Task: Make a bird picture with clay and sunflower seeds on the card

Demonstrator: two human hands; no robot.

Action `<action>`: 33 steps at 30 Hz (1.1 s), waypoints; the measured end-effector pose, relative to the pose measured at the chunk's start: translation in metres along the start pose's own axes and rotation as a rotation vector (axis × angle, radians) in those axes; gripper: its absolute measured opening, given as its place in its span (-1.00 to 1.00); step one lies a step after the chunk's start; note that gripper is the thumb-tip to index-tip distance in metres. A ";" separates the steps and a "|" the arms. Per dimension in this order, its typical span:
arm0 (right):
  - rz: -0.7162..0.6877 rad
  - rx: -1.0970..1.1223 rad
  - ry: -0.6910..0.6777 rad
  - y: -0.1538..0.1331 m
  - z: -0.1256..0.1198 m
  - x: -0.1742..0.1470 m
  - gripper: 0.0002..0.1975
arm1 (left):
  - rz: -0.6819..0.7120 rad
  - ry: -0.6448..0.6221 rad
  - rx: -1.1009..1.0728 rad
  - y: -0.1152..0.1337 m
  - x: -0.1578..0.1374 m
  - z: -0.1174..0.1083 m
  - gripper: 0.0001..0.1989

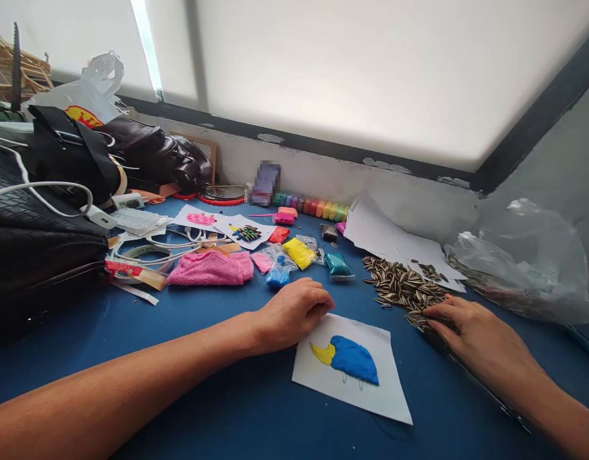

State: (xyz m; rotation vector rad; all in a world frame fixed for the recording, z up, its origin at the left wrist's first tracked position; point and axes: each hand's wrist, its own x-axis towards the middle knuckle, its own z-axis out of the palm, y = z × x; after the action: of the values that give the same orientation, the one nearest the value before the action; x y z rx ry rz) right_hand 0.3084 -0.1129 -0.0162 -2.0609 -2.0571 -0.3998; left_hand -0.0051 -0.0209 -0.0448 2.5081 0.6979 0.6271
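My left hand [294,313] is closed, its fingers curled at the upper left corner of a white paper sheet [390,396]; what they hold, if anything, is hidden. On that sheet lies a hedgehog-like animal shape with a blue clay body [354,359] and a yellow clay head [323,353]; thin legs are drawn below. My right hand [471,322] reaches to the near right edge of a pile of striped sunflower seeds [400,281]. Its thumb and forefinger are slightly apart, with their tips among the seeds.
Clay packets lie ahead: yellow [299,253], blue [278,276] and teal [338,265]. A pink cloth [212,268], white cables [179,241] and a black bag [40,236] are left. White sheets [390,227] and a clear plastic bag [529,268] stand right. Decorated papers [263,239] lie behind.
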 end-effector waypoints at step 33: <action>-0.210 0.125 0.012 -0.042 0.018 0.015 -0.71 | 0.015 -0.096 -0.025 0.002 0.005 -0.001 -0.81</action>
State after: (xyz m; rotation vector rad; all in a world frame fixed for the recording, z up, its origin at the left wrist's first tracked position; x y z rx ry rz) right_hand 0.2668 -0.0920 -0.0302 -1.7758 -2.2377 -0.3070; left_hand -0.0012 -0.0197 -0.0415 2.5037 0.6335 0.5140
